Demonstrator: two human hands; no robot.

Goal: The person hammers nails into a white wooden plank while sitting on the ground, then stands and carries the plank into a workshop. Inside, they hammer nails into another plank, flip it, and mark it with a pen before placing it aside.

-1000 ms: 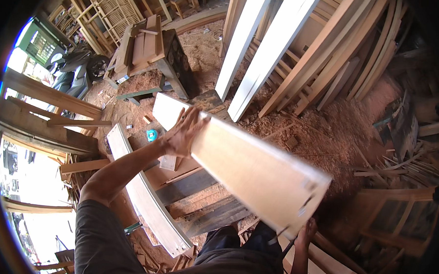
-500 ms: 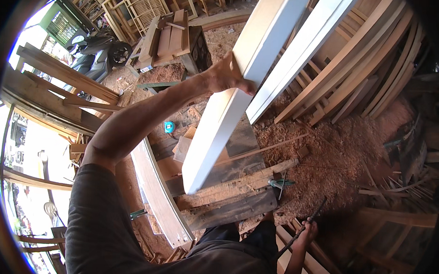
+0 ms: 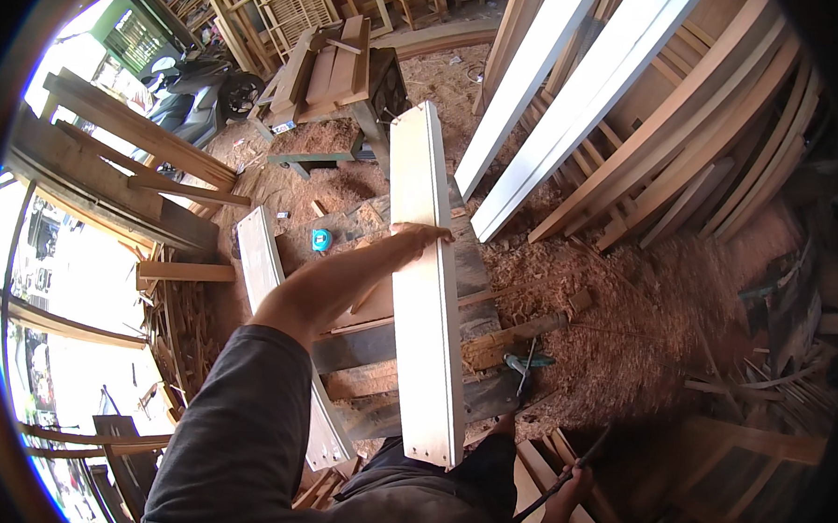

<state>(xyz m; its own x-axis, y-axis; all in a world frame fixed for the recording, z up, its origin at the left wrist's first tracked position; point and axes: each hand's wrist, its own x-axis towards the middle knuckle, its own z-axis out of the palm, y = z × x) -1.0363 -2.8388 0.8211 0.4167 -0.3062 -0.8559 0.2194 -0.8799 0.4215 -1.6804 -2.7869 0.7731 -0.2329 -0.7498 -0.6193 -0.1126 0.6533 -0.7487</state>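
Over the bench's near edge, the board was clamped in the left hand's fingers, best gripped midway. A cord was clamped in the right hand's.

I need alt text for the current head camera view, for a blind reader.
A person's left hand holds a long pale board over a workbench; the right hand holds a thin dark object. Nearby are a teal tape measure and wood shavings.
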